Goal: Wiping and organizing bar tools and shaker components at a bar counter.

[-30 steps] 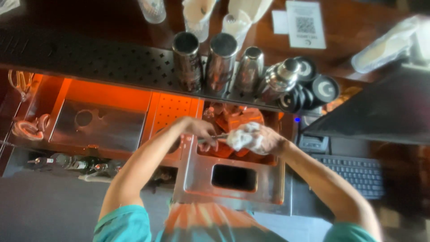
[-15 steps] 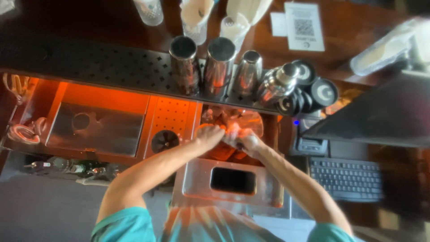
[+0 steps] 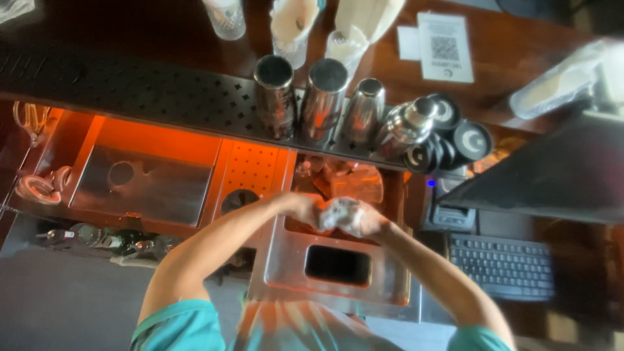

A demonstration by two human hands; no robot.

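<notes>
Together, left hand (image 3: 304, 209) and right hand (image 3: 364, 222) clutch a blurred white wad (image 3: 342, 213), seemingly lying left-right.

Both hands dropped lower and nearer the body since 0.5 s ago: left hand (image 3: 302, 209) and right hand (image 3: 364, 221) now meet over top edge of steel panel (image 3: 289, 260), not up at the orange well. White cloth (image 3: 341, 213), spread wide 1 s ago, now bunched small between them. Hands motion-blurred
</notes>
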